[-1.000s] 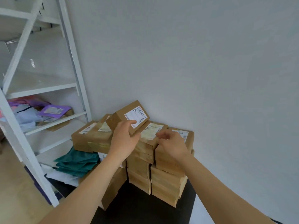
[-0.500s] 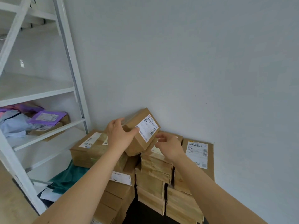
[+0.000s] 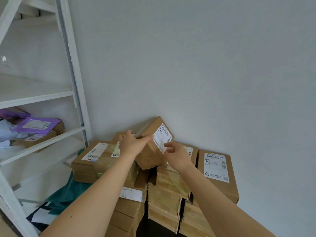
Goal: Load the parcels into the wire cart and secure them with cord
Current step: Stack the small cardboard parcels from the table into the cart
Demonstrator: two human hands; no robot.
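Against the grey wall (image 3: 205, 65), beside white shelving (image 3: 75, 82), stacked parcels (image 3: 167, 194) are sitting on a dark surface (image 3: 142, 228). The left hand (image 3: 130, 145) is gripping a tilted parcel (image 3: 148, 158) above the stacks. The right hand (image 3: 178, 155), fingers half-curled, is touching its label; whether it is gripping cannot be told.

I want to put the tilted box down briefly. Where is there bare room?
Bare: the shelf board above the purple mailer, and the flat top of the labelled parcel right of the right hand. Crowded: the stacks under the left hand.
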